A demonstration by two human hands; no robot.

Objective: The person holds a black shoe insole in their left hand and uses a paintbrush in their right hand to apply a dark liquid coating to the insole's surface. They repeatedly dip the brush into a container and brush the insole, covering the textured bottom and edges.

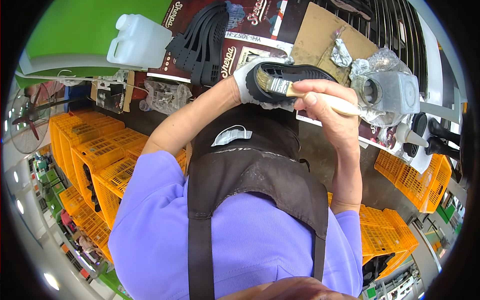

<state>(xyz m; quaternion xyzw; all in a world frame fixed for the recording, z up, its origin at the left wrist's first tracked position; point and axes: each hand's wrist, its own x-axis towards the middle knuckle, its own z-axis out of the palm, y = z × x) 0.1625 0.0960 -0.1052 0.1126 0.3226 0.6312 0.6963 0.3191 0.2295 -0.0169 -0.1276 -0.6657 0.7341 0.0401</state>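
A black shoe sole [312, 73] lies across my left hand [243, 82], which wears a white glove and grips the sole at its left end. My bare right hand [330, 107] is closed round the pale handle of a paintbrush [287, 90]. The brush's bristles touch the hollow inner side of the sole near its left end. To the left of the sole, several more black soles [209, 42] stand nested in a fanned row. Right of my right hand sits a clear plastic container [400, 92] tipped on its side, with plastic film around it.
A translucent white jug [142, 42] stands at the far left of the bench. Stained cardboard [320, 35] and a metal rack [407, 35] lie at the far right, near a white nozzle bottle [411, 136]. Orange crates [102, 157] flank me, and a fan [30, 117] stands left.
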